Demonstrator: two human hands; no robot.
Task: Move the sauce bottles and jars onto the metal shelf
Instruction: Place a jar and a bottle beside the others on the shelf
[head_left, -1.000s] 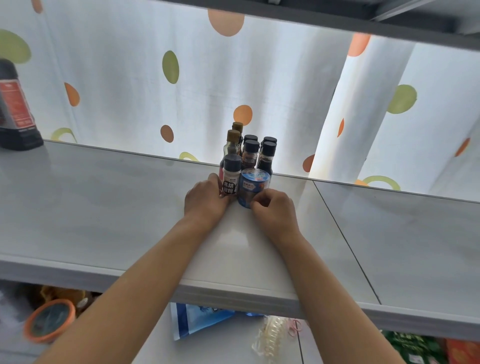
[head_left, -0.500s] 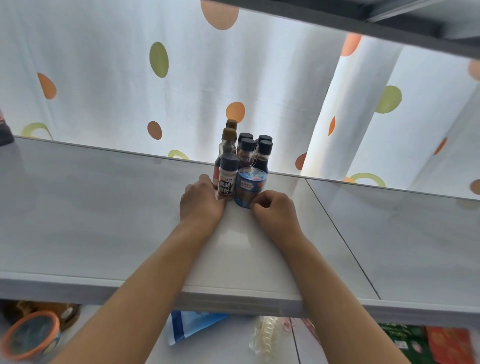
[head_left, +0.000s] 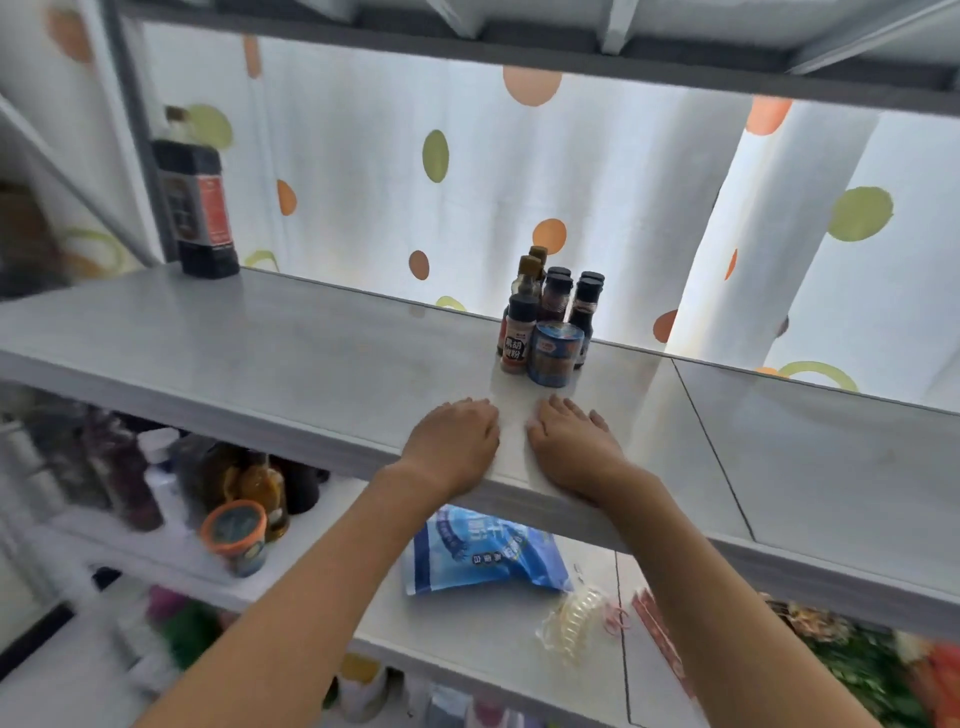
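A tight cluster of sauce bottles (head_left: 550, 306) and a blue jar (head_left: 557, 359) already stands near the metal shelf's (head_left: 260, 353) back edge, both the left hand (head_left: 452, 447) and right hand (head_left: 571, 447) lie flat and empty near its front edge, and more bottles wait on the lower shelf (head_left: 171, 551).

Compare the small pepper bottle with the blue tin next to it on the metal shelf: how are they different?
The pepper bottle is tall and narrow, with a dark cap; the blue tin is short and wide, with a flat lid. The pepper bottle is pale brown with a dark label; the blue tin has a blue wrap. The pepper bottle stands on the left of the blue tin. Both stand upright at the front of the cluster on the metal shelf, and no hand touches them.
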